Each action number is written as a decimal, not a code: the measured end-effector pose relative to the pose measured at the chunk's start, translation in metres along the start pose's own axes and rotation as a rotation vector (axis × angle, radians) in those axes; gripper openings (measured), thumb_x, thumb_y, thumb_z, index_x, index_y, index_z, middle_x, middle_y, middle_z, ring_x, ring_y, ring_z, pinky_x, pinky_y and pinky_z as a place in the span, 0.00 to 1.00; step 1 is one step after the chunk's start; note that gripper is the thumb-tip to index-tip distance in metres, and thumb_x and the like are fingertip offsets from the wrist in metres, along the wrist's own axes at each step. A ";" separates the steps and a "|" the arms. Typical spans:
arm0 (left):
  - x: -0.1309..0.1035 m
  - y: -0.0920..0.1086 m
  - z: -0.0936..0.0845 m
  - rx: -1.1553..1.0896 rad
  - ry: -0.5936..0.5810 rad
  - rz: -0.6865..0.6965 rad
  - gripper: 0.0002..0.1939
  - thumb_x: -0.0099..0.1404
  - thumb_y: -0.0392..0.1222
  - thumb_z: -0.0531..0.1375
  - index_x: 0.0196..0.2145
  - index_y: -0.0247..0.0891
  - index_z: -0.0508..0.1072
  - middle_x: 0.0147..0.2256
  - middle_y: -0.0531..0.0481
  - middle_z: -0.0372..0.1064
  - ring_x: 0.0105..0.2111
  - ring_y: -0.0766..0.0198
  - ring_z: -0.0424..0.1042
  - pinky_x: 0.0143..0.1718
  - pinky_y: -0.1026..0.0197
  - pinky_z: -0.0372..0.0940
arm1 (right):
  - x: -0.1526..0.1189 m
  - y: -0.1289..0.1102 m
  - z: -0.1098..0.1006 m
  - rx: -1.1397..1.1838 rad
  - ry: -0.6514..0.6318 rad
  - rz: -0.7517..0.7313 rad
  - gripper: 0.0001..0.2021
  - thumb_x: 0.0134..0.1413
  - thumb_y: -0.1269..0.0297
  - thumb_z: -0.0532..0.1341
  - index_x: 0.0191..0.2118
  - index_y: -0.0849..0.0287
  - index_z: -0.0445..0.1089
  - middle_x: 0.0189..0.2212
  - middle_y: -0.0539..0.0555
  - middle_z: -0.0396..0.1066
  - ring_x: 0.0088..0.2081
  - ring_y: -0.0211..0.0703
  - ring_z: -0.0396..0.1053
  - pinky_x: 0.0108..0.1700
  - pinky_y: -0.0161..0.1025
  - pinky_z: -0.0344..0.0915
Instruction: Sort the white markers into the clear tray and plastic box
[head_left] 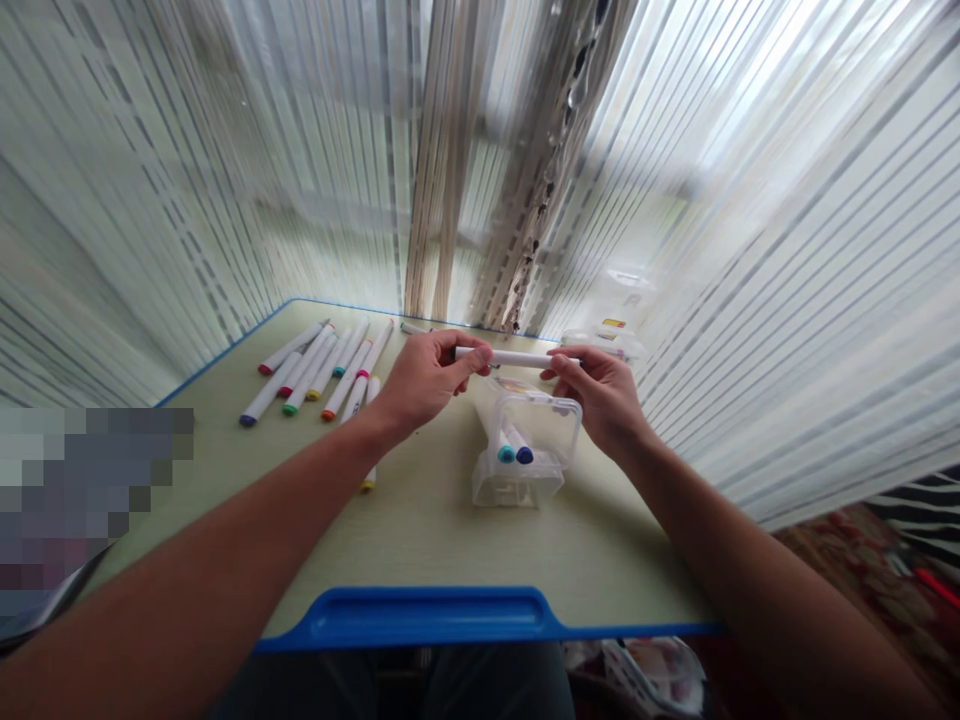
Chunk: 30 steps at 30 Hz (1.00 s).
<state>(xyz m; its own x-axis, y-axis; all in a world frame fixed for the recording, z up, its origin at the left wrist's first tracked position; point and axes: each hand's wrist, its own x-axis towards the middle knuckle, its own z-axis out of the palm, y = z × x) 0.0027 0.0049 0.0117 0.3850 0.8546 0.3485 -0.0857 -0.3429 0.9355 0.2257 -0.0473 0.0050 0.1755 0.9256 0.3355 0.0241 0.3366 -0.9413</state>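
Observation:
A white marker [521, 359] lies level between my two hands, above the table. My left hand [429, 375] pinches its left end, and my right hand [600, 388] grips the right end, where fingers hide the tip. Just below sits a clear plastic box [551, 473] with its opening facing me. Inside it lie a teal-ended marker [507, 454] and a blue-ended marker [524, 455]. To the left of my left hand, several white markers [306, 372] with coloured ends are spread on the table, some partly behind my wrist.
The pale table [420, 540] has a blue edge with a blue pen tray [427, 612] at the front. Another clear box [600, 342] stands behind my right hand. Sheer striped curtains [322, 150] hang along the back and right. Below the front right edge is a white container [660, 670].

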 end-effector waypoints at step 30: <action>0.002 0.004 0.000 -0.301 0.052 -0.135 0.13 0.72 0.38 0.54 0.43 0.29 0.77 0.29 0.42 0.78 0.19 0.68 0.68 0.21 0.66 0.62 | 0.000 -0.004 0.000 0.103 0.021 0.068 0.14 0.57 0.52 0.67 0.39 0.59 0.78 0.28 0.54 0.80 0.17 0.35 0.68 0.18 0.33 0.60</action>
<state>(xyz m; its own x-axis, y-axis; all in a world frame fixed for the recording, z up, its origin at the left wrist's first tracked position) 0.0035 0.0050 0.0159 0.3642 0.9061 0.2154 -0.3076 -0.1012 0.9461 0.2257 -0.0484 0.0090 0.1941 0.9435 0.2686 -0.0898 0.2898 -0.9529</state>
